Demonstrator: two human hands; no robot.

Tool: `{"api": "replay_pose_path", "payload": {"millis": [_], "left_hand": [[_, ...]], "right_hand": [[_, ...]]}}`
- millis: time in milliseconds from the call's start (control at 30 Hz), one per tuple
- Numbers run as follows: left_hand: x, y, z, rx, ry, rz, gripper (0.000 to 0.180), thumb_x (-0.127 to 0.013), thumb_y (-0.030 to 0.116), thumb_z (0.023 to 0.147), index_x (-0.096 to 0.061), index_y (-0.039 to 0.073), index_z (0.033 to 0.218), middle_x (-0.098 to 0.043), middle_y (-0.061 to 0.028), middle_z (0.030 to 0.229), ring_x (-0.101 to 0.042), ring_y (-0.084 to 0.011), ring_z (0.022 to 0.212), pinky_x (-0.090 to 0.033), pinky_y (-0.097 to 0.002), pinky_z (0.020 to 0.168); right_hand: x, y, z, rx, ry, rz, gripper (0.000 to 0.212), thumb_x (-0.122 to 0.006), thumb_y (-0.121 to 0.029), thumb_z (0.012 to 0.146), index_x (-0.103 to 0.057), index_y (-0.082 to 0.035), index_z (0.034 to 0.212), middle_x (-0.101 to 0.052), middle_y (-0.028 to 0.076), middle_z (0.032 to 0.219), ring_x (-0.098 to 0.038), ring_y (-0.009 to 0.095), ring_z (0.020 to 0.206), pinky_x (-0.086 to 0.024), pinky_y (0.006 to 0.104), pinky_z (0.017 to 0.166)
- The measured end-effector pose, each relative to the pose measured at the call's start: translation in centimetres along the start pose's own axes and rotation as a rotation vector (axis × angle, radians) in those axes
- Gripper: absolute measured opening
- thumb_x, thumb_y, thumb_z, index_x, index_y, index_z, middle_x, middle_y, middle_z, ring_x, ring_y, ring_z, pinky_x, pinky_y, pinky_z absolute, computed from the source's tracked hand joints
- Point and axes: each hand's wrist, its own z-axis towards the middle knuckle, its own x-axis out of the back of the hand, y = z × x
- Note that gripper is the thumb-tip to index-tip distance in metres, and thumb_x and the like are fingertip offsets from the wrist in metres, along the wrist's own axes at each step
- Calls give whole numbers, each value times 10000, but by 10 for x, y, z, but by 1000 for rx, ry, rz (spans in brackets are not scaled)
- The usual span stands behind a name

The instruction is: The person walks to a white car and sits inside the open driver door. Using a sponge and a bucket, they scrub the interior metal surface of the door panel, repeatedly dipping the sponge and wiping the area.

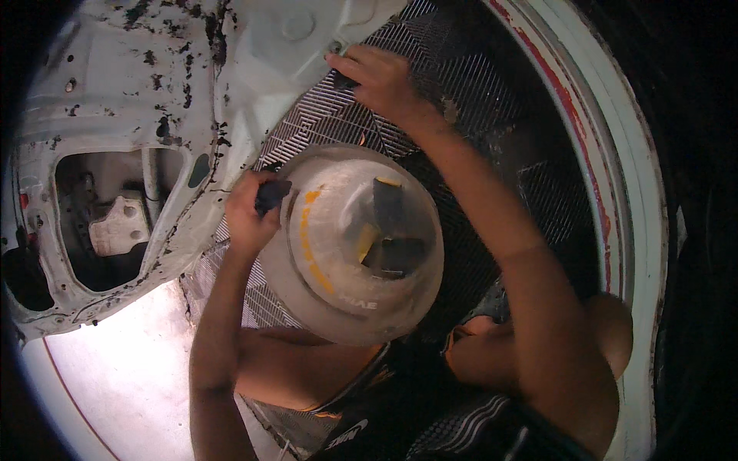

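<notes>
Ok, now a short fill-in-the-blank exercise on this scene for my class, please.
In picture height, the left hand is ____ than the right hand.
The round bucket is nearer the ____ hand.
Dark pieces in the bucket show ____ edges.
The curved frame carries a ____ strip.
Missing words: lower; left; yellow; red.

Floor: dark surface with pale geometric striping [338,119], upper centre. Pale round tub [338,265] stands on it, frame centre.
</notes>
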Motion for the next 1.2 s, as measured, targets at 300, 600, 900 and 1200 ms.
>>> {"api": "replay_pose_path", "payload": {"millis": [300,600,900,1200], "left_hand": [[2,2,2,-7,-33,38,312,-671,-18,747,-656,51,1051,-684,-144,962,-690,-336,891,-537,-373,792],[9,7,5,69,-81,1,305,-667,-9,758,-652,46,1058,-686,-149,972,-693,-339,906,-537,-374,805],[7,2,2,-9,-51,27,312,-673,7,736,-652,44,1046,-673,-150,950,-676,-356,891,-534,-396,795],[6,4,5,-15,-59,43,296,-652,-8,752,-656,48,1042,-671,-143,940,-681,-346,877,-533,-375,793]], "right_hand": [[7,5,5,54,-10,31,331,-653,-87,727,-702,-158,1047,-675,33,937,-705,223,800,-588,355,653],[40,38,16,71,-208,-80,303,-673,-102,787,-669,-185,1078,-716,45,985,-725,264,882,-596,397,680],[3,-12,15,-584,131,332,203,-741,-147,895,-600,-33,987,-704,135,766,-721,283,673,-553,375,592],[-3,-49,32,-1449,378,1158,158,-669,-36,875,-523,-10,930,-638,112,712,-589,204,530,-476,356,483]]}}
